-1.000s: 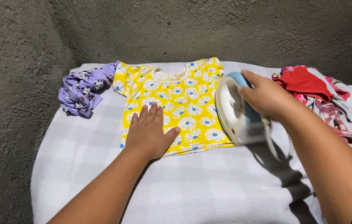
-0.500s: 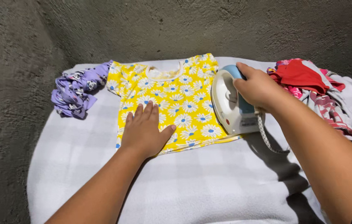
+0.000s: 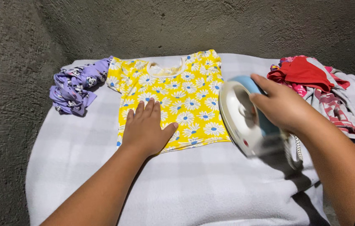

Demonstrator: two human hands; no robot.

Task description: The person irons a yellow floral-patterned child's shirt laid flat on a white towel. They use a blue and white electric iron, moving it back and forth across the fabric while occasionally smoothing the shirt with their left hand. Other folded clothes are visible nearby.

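The right hand (image 3: 284,106) has drawn the iron (image 3: 246,119) back off the shirt (image 3: 173,96) — tilted, blurred.

The left hand (image 3: 146,127) lies flat on a yellow daisy-print top (image 3: 173,98) while the right hand (image 3: 284,106) grips a white-and-blue iron (image 3: 242,119) beside its hem.

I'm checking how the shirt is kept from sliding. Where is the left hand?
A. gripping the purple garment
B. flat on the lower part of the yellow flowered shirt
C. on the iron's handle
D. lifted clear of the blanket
B: the left hand lies palm down, fingers spread, on the yellow flowered shirt near its hem, while the right hand holds the iron.
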